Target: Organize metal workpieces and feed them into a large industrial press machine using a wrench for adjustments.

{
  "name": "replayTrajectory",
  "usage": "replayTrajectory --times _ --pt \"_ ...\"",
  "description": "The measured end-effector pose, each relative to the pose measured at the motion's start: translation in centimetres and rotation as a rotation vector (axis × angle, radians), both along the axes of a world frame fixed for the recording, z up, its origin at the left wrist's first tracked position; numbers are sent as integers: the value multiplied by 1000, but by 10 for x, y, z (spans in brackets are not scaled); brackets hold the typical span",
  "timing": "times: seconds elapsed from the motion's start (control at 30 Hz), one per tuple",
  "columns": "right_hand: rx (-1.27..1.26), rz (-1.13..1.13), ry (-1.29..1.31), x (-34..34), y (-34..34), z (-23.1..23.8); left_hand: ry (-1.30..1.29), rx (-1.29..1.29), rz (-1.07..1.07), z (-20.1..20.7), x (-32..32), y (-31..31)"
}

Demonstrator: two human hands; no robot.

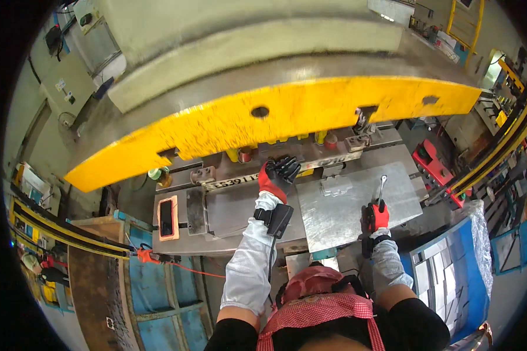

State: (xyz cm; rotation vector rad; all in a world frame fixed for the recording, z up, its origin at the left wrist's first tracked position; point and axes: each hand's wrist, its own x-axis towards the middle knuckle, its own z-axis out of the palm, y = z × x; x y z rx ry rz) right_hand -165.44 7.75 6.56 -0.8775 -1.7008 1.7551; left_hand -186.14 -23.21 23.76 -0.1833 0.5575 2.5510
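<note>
Silver metal spanner with a rounded end: in the right hand, red-and-black glove, fingers closed round the handle. Rounded end points away, just beyond the fingers, above the flat grey metal plate; likely held near the handle end to leave the head free. Left hand, also red-and-black gloved, is at the long steel die bar with white markings; fingers look bent, can't tell if they grip anything, maybe just steadying there. Plate lies beneath the right fingers, probably a handy resting surface. Wide yellow-faced press beam spans above and beyond the left fingers. Black phone in an orange-edged tray sits well left of the left fingers, likely parked out of the way. Pose: left arm stretched forward, wrist further out; right elbow bent, forearm pointing ahead, hand nearer the body.
</note>
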Motion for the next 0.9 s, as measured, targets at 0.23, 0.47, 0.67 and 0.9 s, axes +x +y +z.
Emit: replayTrajectory --times 0.23,0.47,0.67,0.9 --pt "-112 -23 11 1 -34 50 106 35 -7 -24 -11 -9" --pt "-26 -57 38 -5 -18 24 93 32 -106 -24 -18 -8" --pt "97 134 42 9 21 -24 65 -295 -77 -8 -4 -5" --pt "-6 425 266 -49 -88 157 223 -155 81 -6 20 -15"
